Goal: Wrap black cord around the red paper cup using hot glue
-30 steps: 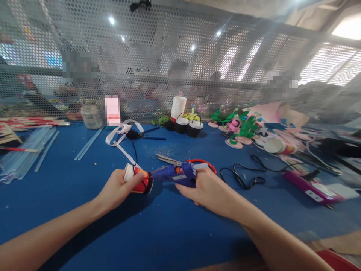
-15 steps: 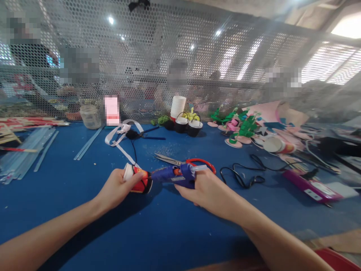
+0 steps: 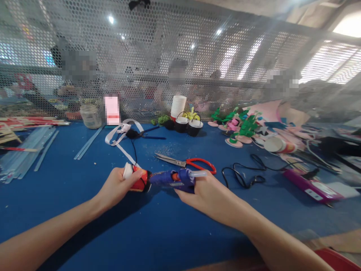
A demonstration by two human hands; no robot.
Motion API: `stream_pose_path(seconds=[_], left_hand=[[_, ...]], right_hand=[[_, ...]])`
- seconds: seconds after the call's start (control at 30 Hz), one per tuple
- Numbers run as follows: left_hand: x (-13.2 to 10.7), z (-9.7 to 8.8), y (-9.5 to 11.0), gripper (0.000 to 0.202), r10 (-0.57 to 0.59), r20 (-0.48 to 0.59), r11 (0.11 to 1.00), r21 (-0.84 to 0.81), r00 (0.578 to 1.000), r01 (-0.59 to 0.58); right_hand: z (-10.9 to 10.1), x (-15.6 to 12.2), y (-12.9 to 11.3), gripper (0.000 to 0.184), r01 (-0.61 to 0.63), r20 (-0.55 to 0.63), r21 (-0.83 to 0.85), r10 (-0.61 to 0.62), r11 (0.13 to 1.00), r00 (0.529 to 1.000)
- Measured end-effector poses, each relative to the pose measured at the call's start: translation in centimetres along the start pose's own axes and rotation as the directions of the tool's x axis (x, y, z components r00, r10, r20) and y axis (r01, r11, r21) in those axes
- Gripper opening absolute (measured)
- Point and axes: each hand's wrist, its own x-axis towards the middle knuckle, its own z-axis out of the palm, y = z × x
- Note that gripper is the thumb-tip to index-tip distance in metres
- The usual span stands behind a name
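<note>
My left hand (image 3: 117, 188) grips a small red paper cup (image 3: 140, 181) lying on its side, its white end toward the palm. Black yarn crosses the cup and runs back to a dark ball of yarn (image 3: 132, 133). In my right hand (image 3: 207, 192) is a blue glue gun (image 3: 180, 178) with a clear glue stick out of its rear. Its nozzle points left and is at the cup's dark end; whether it touches I cannot tell. Just beyond the gun lie red-handled scissors (image 3: 197, 164), partly open.
White ribbon (image 3: 111, 137) lies behind the cup. Black-and-white handled cups (image 3: 194, 127) and a stack of white cups (image 3: 178, 106) stand at the mesh panel. Glue sticks (image 3: 26, 154) lie left. Green and pink craft pieces (image 3: 245, 131), a cord and a purple power strip (image 3: 313, 186) are right.
The glue gun has shifted slightly down, its nozzle now lower against the cup's dark end. More of the scissors' red handle shows. The left hand keeps its hold with little movement.
</note>
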Motion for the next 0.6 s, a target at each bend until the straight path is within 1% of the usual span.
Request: stream_pose_path(seconds=[0.07, 0.13, 0.33, 0.47, 0.6], left_hand=[[-0.1, 0.0, 0.1, 0.034, -0.007, -0.003, 1.0, 0.007, 1.0, 0.007], [-0.1, 0.1, 0.3, 0.033, -0.007, -0.009, 1.0, 0.004, 1.0, 0.007], [-0.3, 0.2, 0.6, 0.031, 0.028, -0.034, 1.0, 0.011, 0.999, -0.027], [-0.5, 0.2, 0.2, 0.032, 0.075, -0.022, 0.996, 0.049, 0.997, -0.073], [-0.6, 0.3, 0.0, 0.034, 0.104, -0.015, 0.992, 0.074, 0.994, -0.103]], right_hand=[[0.1, -0.1, -0.1, 0.01, 0.043, 0.004, -0.003, -0.043, 0.999, 0.999], [0.1, -0.1, -0.2, 0.009, 0.054, -0.012, 0.012, -0.054, 0.998, 0.998], [-0.3, 0.5, 0.0, 0.013, -0.021, -0.017, 0.05, 0.022, 0.999, 1.0], [-0.7, 0.9, -0.1, 0.014, -0.116, 0.003, 0.116, 0.117, 0.986, 0.993], [-0.7, 1.3, -0.2, 0.013, -0.119, -0.016, 0.158, 0.123, 0.98, 0.992]])
